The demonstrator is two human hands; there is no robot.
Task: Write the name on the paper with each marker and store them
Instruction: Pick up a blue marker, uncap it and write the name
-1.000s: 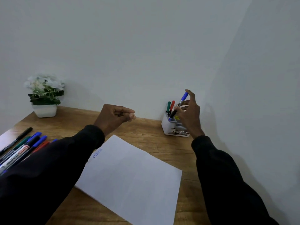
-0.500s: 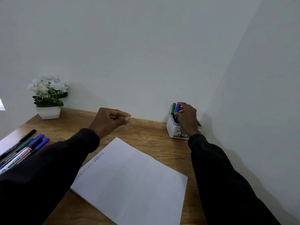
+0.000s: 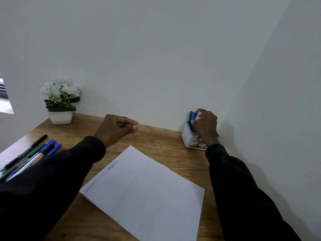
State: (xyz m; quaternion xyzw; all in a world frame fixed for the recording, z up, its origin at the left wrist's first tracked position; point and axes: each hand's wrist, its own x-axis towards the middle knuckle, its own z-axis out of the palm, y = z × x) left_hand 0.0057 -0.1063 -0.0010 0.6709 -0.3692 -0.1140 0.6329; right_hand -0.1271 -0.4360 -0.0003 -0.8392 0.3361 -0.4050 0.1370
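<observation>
A white sheet of paper (image 3: 147, 188) lies on the wooden table (image 3: 165, 141), with the name written three times along its upper left edge, one of them in blue. The white marker holder (image 3: 186, 136) stands at the back right by the wall. Green (image 3: 190, 115), blue (image 3: 193, 116) and red (image 3: 196, 112) markers stand in it. My right hand (image 3: 207, 126) hovers over the holder with fingers apart, just beside the marker caps. My left hand (image 3: 116, 127) hangs above the table in a loose fist, holding nothing. Several loose markers (image 3: 34, 153) lie at the left, partly hidden by my sleeve.
A white pot of white flowers (image 3: 60, 101) sits at the back left of the table. Walls close the back and the right side right behind the holder. The table's left edge runs beside the loose markers.
My right hand lowered the blue marker into the holder and has let go of it, its fingers now apart. The view shifted, so more of the writing shows. My left hand stayed in a fist.
</observation>
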